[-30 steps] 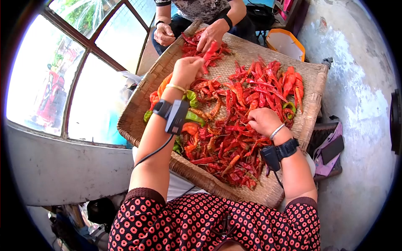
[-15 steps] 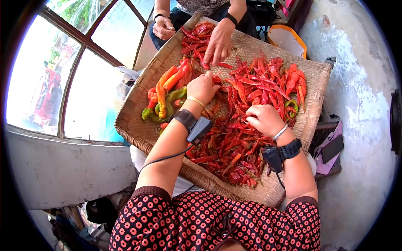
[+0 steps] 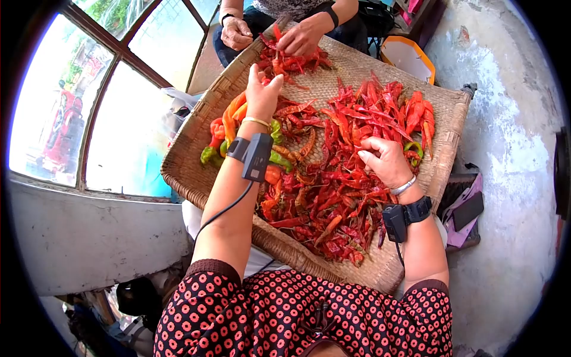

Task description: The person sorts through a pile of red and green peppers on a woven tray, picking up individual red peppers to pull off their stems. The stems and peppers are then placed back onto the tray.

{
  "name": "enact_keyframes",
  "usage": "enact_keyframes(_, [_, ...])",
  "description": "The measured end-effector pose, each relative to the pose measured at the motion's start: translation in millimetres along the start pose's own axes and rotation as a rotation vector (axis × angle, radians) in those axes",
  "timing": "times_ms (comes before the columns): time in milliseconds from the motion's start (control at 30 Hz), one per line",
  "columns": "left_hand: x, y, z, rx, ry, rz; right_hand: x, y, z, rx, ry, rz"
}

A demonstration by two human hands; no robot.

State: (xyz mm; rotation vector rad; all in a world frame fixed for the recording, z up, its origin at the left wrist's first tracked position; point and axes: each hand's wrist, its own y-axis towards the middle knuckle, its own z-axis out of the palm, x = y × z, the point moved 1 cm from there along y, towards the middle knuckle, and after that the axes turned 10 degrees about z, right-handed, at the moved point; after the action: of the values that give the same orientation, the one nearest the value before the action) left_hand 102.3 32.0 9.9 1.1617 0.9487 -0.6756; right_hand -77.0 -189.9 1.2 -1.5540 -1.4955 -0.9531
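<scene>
A broad woven basket [image 3: 437,184] lies in front of me with red chili peppers [image 3: 333,196] heaped in it. My left hand [image 3: 263,98] is raised over the basket's far left part, thumb and fingers apart, just short of the far pile of red chilies [image 3: 312,61]. Beneath and beside its wrist lie larger orange peppers [image 3: 229,122] and green peppers [image 3: 209,156]. My right hand [image 3: 386,162] rests over the right side of the heap with its fingers curled into a pinch. What sits between those fingertips, if anything, is hidden.
Across the basket sits another person, whose one hand [image 3: 302,40] is on the far chilies and whose other hand [image 3: 236,33] is by the rim. A window [image 3: 128,131] is on the left, a rough wall [image 3: 505,137] on the right. An orange-rimmed container [image 3: 409,58] stands behind the basket.
My left hand has moved away from me and leftward, its fingers parting. My right hand has shifted slightly right and away. The other person's hand has drawn back with chilies toward the far edge.
</scene>
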Motion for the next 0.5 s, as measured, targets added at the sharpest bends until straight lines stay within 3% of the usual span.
enact_keyframes(33, [7, -1, -3, -0.001, -0.001, 0.0, 0, 0, 0, 0.0, -0.002, 0.0])
enact_keyframes(100, [10, -10, -8, 0.462, 0.624, 0.625, -1, 1, -1, -0.031, 0.186, 0.119])
enact_keyframes(133, [14, -19, -8, 0.68, 0.615, 0.323, -2, 1, -1, -0.038, 0.251, 0.097])
enact_keyframes(167, [15, -30, -5, 0.746, 0.594, 0.3, -2, 2, -1, -0.036, 0.249, 0.098])
enact_keyframes(233, [11, -43, 1, 0.919, 0.746, 0.499, -2, 2, -1, -0.07, 0.342, 0.1])
enact_keyframes(333, [12, -59, 4, 1.001, 1.033, 0.478, -3, 2, -1, -0.059, 0.314, 0.112])
enact_keyframes(500, [11, -53, 1, 1.001, 0.931, 0.457, -4, 2, -2, -0.05, 0.309, 0.101])
